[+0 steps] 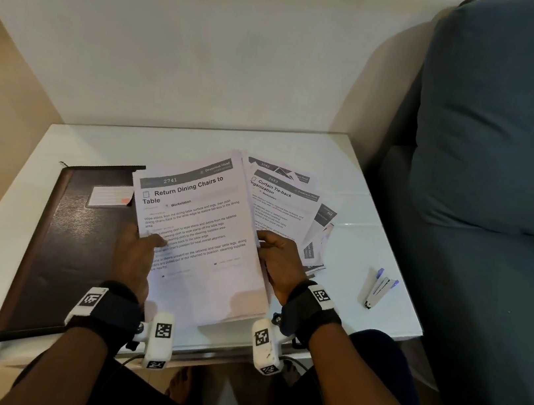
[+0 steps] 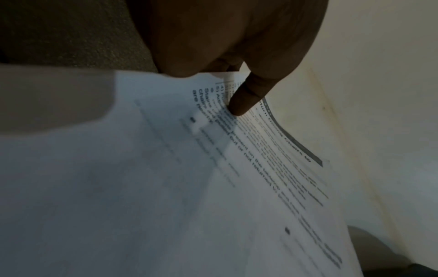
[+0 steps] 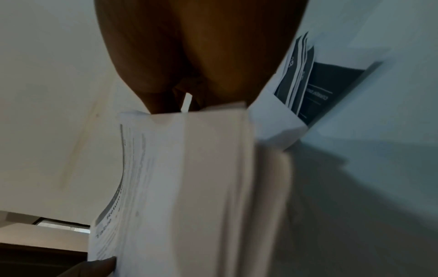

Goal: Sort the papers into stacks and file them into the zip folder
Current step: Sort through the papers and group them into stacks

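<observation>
A thick stack of printed papers [image 1: 198,237], its top sheet headed "Return Dining Chairs to Table", is held between both hands above the white table [image 1: 100,146]. My left hand [image 1: 138,252] grips its left edge, thumb on the top sheet, as the left wrist view shows on the papers [image 2: 213,187]. My right hand [image 1: 279,259] grips the right edge; the stack's side [image 3: 208,178] fills the right wrist view. A dark brown zip folder [image 1: 69,242] lies flat on the left, partly under the stack. More loose papers [image 1: 285,198] are fanned out behind and to the right.
A small stapler [image 1: 380,288] with purple trim lies on the table's right part. A blue-grey sofa [image 1: 506,168] stands against the table's right side. A pale wall [image 1: 180,33] rises behind the table. The folder's near corner overhangs the table's front edge.
</observation>
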Tool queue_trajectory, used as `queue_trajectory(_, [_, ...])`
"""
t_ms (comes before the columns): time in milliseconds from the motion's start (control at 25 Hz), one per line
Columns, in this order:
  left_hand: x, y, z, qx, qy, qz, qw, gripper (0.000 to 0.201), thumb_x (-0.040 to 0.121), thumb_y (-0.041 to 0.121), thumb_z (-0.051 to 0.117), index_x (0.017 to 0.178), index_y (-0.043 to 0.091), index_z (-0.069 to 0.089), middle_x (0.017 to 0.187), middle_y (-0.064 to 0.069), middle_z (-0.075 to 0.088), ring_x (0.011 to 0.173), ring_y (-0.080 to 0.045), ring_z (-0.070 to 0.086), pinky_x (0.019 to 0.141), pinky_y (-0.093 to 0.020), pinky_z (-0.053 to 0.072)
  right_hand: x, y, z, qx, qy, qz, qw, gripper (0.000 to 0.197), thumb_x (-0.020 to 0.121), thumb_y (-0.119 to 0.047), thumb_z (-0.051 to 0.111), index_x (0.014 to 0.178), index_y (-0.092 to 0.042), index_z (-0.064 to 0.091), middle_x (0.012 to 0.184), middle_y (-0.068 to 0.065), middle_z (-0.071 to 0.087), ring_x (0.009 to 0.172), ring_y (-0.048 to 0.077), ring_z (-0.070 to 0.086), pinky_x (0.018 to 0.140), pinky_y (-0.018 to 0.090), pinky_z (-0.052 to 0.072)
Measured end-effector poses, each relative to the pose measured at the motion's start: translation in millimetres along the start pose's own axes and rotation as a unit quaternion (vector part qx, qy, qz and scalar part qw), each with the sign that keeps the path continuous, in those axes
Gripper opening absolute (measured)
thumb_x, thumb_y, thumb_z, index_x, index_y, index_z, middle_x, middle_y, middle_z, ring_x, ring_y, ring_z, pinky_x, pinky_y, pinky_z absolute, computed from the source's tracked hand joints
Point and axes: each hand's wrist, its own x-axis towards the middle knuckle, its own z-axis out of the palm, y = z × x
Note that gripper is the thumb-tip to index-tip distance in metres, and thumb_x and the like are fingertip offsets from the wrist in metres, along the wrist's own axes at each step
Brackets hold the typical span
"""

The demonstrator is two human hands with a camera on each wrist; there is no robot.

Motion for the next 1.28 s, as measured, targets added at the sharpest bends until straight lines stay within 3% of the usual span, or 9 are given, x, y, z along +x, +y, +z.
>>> queue_trajectory(120, [3.1,2.0,-7.3,0.002,0.027,0.031,0.999,0.044,0.087,-0.010,0.056,0.124,0.014,0.063,0.115,0.000,0.072,0.105,-0.024,0.066,0.084,-0.037,0.052,3.0,-13.5,-8.9,-0.005,0.014,0.059,0.998,0.027,0.091,-0.005,0.060,0.112,-0.014,0.075,0.105,0.011,0.077,0.090,0.025,0.072,0.083,0.036,0.059])
queue_trajectory(240, [6.2,7.0,-16.7,-0.011,0.061,0.044,0.997,0.046,0.085,-0.011,0.056,0.125,0.012,0.062,0.113,0.004,0.071,0.103,-0.019,0.066,0.080,-0.031,0.051,25.9,-14.0,-37.8,-0.100,0.160,0.046,0.981,0.020,0.090,-0.029,0.067,0.105,-0.015,0.072,0.101,0.011,0.076,0.089,0.024,0.072,0.080,0.037,0.057])
queue_trajectory(360, [10.3,8.1,-22.8,-0.015,0.078,0.042,0.996,0.048,0.084,-0.011,0.056,0.126,0.011,0.061,0.113,0.003,0.070,0.098,-0.015,0.064,0.081,-0.032,0.051,43.0,-6.1,-59.2,-0.280,0.268,0.075,0.919,0.046,0.084,-0.050,0.072,0.108,-0.012,0.064,0.115,0.012,0.071,0.108,0.031,0.066,0.095,0.042,0.054])
queue_trajectory(480, [16.0,3.8,-26.2,-0.011,0.088,0.033,0.995,0.046,0.082,-0.009,0.058,0.121,0.014,0.061,0.113,0.002,0.070,0.099,-0.020,0.064,0.086,-0.038,0.051,48.5,3.4,-56.0,-0.319,0.263,0.111,0.904,0.078,0.082,-0.057,0.075,0.133,-0.004,0.048,0.134,0.016,0.056,0.126,0.035,0.054,0.106,0.047,0.045])
queue_trajectory(560, [17.4,2.3,-26.8,-0.010,0.091,0.030,0.995,0.043,0.083,-0.008,0.058,0.120,0.014,0.061,0.109,0.003,0.070,0.099,-0.022,0.063,0.081,-0.036,0.050,48.8,6.6,-47.9,-0.335,0.268,0.118,0.896,0.092,0.076,-0.061,0.078,0.137,-0.002,0.040,0.138,0.018,0.053,0.129,0.037,0.051,0.107,0.048,0.044])
queue_trajectory(640, [17.8,2.6,-26.8,-0.010,0.093,0.030,0.995,0.043,0.084,-0.008,0.059,0.122,0.011,0.060,0.108,0.002,0.068,0.097,-0.022,0.062,0.079,-0.035,0.049,51.6,11.5,-41.6,-0.364,0.273,0.122,0.882,0.096,0.074,-0.060,0.081,0.136,-0.001,0.038,0.139,0.018,0.050,0.132,0.038,0.047,0.106,0.050,0.044])
queue_trajectory(800, [19.6,0.4,-28.9,-0.005,0.099,0.024,0.995,0.044,0.085,-0.007,0.058,0.125,0.010,0.059,0.115,-0.001,0.068,0.103,-0.025,0.062,0.091,-0.043,0.050,53.5,15.3,-43.1,-0.385,0.270,0.134,0.872,0.086,0.078,-0.043,0.084,0.136,-0.003,0.035,0.138,0.017,0.051,0.132,0.039,0.047,0.104,0.053,0.046])
queue_trajectory(1120, [16.8,-1.1,-34.4,-0.010,0.102,0.018,0.995,0.042,0.084,-0.005,0.061,0.122,0.013,0.061,0.118,-0.005,0.069,0.109,-0.032,0.063,0.096,-0.050,0.051,38.7,10.6,-75.4,-0.295,0.281,0.083,0.910,0.026,0.091,-0.015,0.066,0.116,-0.010,0.063,0.121,0.013,0.068,0.108,0.033,0.064,0.081,0.032,0.049])
queue_trajectory(1280, [13.9,2.8,-34.2,-0.043,0.089,0.029,0.995,0.039,0.085,-0.006,0.060,0.120,0.013,0.062,0.112,-0.004,0.070,0.095,-0.025,0.065,0.076,-0.037,0.050,21.6,4.6,-86.3,-0.239,0.326,0.036,0.914,0.029,0.095,-0.009,0.050,0.121,-0.011,0.064,0.122,0.013,0.067,0.111,0.036,0.062,0.087,0.035,0.050])
